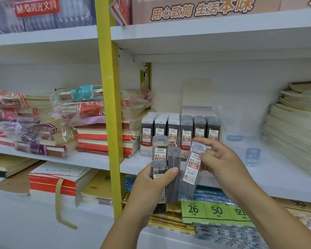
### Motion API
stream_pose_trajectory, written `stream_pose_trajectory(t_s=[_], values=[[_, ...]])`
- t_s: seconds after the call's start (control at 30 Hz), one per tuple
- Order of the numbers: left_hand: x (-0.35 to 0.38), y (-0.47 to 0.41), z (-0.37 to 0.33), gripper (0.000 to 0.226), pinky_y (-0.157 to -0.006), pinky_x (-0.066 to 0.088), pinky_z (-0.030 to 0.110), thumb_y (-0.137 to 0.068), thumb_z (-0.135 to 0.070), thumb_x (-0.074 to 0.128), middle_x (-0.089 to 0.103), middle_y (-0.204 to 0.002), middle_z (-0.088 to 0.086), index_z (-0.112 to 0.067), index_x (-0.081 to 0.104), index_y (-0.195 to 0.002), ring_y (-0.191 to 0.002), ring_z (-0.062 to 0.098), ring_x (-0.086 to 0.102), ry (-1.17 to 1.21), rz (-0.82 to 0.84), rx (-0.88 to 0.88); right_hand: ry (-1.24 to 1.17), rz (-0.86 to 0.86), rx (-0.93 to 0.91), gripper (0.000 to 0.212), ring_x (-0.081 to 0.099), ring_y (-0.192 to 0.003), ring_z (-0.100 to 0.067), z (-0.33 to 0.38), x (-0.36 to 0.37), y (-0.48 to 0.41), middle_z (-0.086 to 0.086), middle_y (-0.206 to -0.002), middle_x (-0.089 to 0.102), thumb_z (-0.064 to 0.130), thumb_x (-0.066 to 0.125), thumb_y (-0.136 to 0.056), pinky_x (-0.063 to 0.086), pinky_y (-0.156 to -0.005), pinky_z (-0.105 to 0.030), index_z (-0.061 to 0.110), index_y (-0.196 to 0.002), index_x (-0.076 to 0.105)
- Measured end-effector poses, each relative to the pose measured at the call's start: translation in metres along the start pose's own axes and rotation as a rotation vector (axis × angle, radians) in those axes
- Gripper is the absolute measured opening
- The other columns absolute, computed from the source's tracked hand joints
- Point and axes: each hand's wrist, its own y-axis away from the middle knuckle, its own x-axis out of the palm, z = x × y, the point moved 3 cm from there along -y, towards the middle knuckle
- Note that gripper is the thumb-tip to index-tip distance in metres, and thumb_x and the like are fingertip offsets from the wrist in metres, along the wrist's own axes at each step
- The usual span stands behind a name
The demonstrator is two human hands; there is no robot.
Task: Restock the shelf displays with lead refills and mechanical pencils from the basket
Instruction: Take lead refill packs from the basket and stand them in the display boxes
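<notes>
My left hand [151, 184] grips a fan of several grey lead refill packs [160, 155], thumb across their fronts. My right hand [221, 162] pinches one 0.7 HB lead refill pack [193, 168] by its upper part, tilted, just right of the fan. Both hands hover in front of the middle shelf. Behind them a display box [180, 130] on that shelf holds rows of refill packs, 0.5 on the left and 0.7 on the right. The basket and any mechanical pencils are out of view.
A yellow upright post [109, 105] divides the shelving. Stacks of notebooks [48, 123] fill the left bay and paper pads [294, 126] the far right. A small blue pack [252, 155] lies on the shelf right of the display. Green price cards [214, 211] sit on the lower shelf.
</notes>
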Motion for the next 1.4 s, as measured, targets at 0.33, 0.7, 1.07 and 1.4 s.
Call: stream_pose_trajectory(t_s=[0.33, 0.7, 1.07, 1.4], values=[[-0.004, -0.009, -0.008, 0.044, -0.06, 0.059, 0.027, -0.068, -0.053, 0.074, 0.08, -0.098, 0.002, -0.032, 0.069, -0.107, -0.084, 0.024, 0.077, 0.153, -0.062, 0.03, 0.071, -0.213, -0.456, 0.042, 0.071, -0.094, -0.009, 0.061, -0.025, -0.018, 0.008, -0.102, 0.074, -0.002, 0.059, -0.09, 0.058, -0.071, -0.023, 0.037, -0.107, 0.063], [-0.011, -0.015, -0.003, 0.056, -0.059, 0.058, 0.025, -0.063, -0.06, 0.073, 0.079, -0.098, -0.002, -0.033, 0.066, -0.111, -0.083, 0.021, 0.077, 0.19, -0.01, 0.044, 0.743, -0.129, -0.365, 0.029, 0.058, -0.096, -0.002, 0.041, -0.002, -0.071, 0.021, -0.098, 0.056, 0.012, 0.061, -0.091, 0.047, -0.077, -0.014, 0.033, -0.109, 0.055], [0.002, -0.001, -0.005, 0.05, -0.067, 0.058, 0.026, -0.06, -0.072, 0.079, 0.078, -0.107, 0.001, -0.045, 0.072, -0.101, -0.089, 0.021, 0.077, 0.088, 0.147, -0.006, 0.455, 0.013, -0.28, 0.031, 0.057, -0.086, 0.0, 0.011, 0.006, -0.011, 0.022, -0.099, 0.063, 0.028, 0.06, -0.093, 0.048, -0.076, -0.02, 0.052, -0.114, 0.061], [0.023, 0.013, 0.001, 0.036, -0.068, 0.06, 0.026, -0.067, -0.056, 0.08, 0.078, -0.103, -0.005, -0.044, 0.07, -0.099, -0.09, 0.02, 0.077, -0.064, 0.179, -0.035, 0.034, 0.059, -0.067, 0.02, 0.061, -0.058, -0.004, -0.008, 0.008, 0.011, 0.015, -0.078, 0.069, 0.019, 0.068, -0.089, 0.048, -0.054, -0.015, 0.035, -0.101, 0.068]])
